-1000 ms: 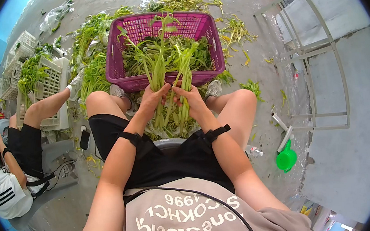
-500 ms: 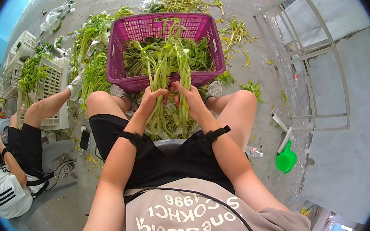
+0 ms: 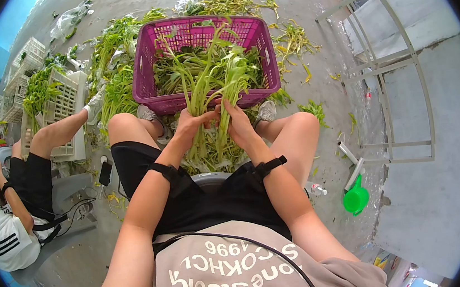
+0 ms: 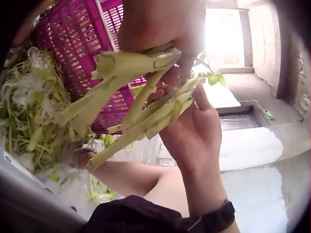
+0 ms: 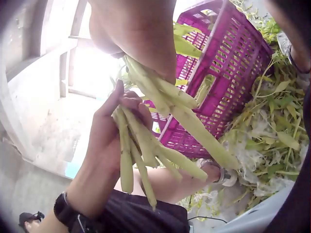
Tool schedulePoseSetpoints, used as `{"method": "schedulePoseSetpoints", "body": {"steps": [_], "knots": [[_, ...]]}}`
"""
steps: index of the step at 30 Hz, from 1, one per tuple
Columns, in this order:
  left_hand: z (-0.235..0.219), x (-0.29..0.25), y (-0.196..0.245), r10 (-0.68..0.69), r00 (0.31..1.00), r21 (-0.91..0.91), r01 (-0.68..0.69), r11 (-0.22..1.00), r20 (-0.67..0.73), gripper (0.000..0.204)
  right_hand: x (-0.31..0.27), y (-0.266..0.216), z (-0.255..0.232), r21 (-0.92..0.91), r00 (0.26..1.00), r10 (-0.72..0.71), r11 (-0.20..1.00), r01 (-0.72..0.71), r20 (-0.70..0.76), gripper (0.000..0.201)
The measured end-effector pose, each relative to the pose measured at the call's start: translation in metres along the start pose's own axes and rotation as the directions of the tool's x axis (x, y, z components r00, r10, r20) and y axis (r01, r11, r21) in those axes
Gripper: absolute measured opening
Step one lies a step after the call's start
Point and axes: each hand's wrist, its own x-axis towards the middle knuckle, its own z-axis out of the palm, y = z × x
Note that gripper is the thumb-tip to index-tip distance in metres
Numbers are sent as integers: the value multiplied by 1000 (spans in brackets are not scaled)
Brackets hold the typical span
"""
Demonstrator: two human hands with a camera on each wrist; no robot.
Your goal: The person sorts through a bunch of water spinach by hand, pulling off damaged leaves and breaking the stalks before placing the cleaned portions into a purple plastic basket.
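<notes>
We read only one print: upside-down white letters on the beige shirt (image 3: 244, 276), the number "1996" above "SCOKHCL" and a lower line like "onestubig"; nothing else carries legible writing.

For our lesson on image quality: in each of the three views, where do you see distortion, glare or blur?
Head view: fisheye bending with a dark round border; the pink plastic slatted basket is sharp. Left wrist view: a blown-out white doorway behind the left hand, which is soft. Right wrist view: glare top left; the right hand is blurred, and the pale green vegetable stalks are sharper.
</notes>
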Motion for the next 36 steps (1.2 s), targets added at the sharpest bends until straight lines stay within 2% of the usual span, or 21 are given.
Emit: {"method": "schedulePoseSetpoints", "body": {"steps": [1, 4, 8, 10, 13, 16, 22, 24, 28, 32, 34, 36], "knots": [[0, 0, -1, -20, 999, -19, 19, 1000, -32, 21, 1, 1, 0, -1, 1000, 0, 1000, 0, 1, 30], [4, -2, 2, -43, 999, -57, 43, 997, -10, 24, 1, 3, 1, -14, 1000, -14, 1000, 14, -7, 32], [3, 0, -1, -41, 999, -19, 41, 999, -14, 25, 1, 3, -1, -10, 1000, -2, 1000, 2, -10, 33], [-3, 5, -10, -47, 996, 27, 45, 999, 75, 30, 3, 6, -3, -19, 1000, -4, 1000, 4, -8, 33], [0, 3, -11, -3, 996, 32, 1, 999, 88, 33, 7, 12, -6, -29, 1000, -1, 1000, 2, 21, 34], [-1, 4, -11, -43, 996, 17, 42, 999, 80, 36, 7, 12, -7, -54, 1000, -3, 999, 3, 10, 34], [-3, 6, -16, -36, 996, 77, 30, 997, 86, 39, 15, 21, -13, -194, 997, -66, 979, 57, -43, 31], [-1, 6, -18, -22, 997, 76, 17, 997, 76, 38, 14, 22, -11, -214, 993, -78, 975, 57, -92, 35], [2, 4, -18, 5, 997, 47, -8, 999, 74, 35, 13, 20, -11, -247, 994, -91, 966, 74, -60, 39], [-1, 4, -16, -9, 998, 56, 5, 998, 68, 26, 9, 14, -8, -234, 994, -81, 970, 62, -72, 32], [-6, 4, -11, -50, 998, -2, 50, 999, 34, 25, 7, 8, -7, -232, 994, -78, 971, 58, -78, 28], [-9, 5, -8, -26, 1000, -71, 25, 997, -18, 26, 3, 3, -5, -172, 993, -56, 984, 38, -103, 23]]}}
